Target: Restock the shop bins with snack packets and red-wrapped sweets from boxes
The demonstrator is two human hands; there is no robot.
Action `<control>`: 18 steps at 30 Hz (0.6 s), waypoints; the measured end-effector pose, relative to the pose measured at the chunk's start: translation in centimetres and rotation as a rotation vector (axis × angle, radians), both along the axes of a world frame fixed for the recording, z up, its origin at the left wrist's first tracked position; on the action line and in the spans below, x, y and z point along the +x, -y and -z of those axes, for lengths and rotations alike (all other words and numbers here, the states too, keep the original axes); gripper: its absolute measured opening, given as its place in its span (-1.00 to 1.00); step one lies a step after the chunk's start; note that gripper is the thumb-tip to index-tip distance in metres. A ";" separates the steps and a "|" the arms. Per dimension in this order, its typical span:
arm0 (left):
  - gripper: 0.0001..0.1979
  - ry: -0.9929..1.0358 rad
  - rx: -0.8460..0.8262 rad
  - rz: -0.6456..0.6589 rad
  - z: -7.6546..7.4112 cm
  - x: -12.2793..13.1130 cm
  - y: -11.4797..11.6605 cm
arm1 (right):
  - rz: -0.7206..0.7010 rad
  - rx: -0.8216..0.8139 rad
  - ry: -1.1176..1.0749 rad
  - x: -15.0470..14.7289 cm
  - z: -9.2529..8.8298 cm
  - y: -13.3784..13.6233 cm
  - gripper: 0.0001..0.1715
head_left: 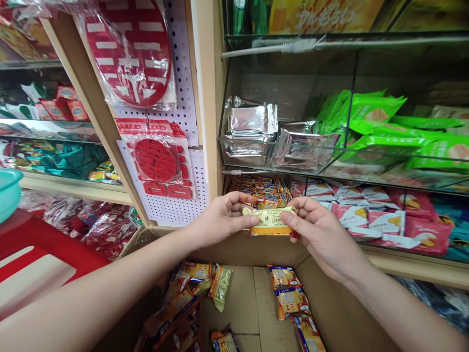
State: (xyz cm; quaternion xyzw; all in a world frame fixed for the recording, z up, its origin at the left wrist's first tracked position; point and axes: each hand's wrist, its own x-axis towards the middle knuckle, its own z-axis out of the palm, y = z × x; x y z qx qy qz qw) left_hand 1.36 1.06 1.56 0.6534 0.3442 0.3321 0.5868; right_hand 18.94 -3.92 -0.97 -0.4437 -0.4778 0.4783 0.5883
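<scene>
Both my hands hold a stack of small yellow and orange snack packets (271, 222) in front of a shelf. My left hand (226, 215) grips the stack's left end, my right hand (322, 230) pinches its right end. Just behind the stack, a low glass shelf compartment (264, 189) holds several packets of the same kind. Below my hands stands an open cardboard box (252, 303) with more of these packets (289, 293) scattered on its bottom.
Silver foil packs (252, 127) and green packs (370, 117) fill the glass shelf above; pink and white packs (381, 215) lie to the right. Red paper decorations (132, 49) hang on a pegboard at left. A red stool (40, 254) and teal bowl (7, 190) sit far left.
</scene>
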 end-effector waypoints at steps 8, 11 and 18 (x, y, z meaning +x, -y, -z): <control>-0.60 0.034 -0.009 -0.131 0.1 0.3 0.0 | -0.010 -0.060 -0.128 0.4 -0.2 -0.3 -0.62; -0.63 0.071 0.066 -0.160 0.1 0.3 -0.2 | -0.087 -0.163 -0.214 0.7 -0.1 -0.4 -0.67; -0.68 0.034 0.126 -0.144 0.2 0.2 -0.2 | 0.011 0.031 -0.075 0.7 0.3 -0.3 -0.72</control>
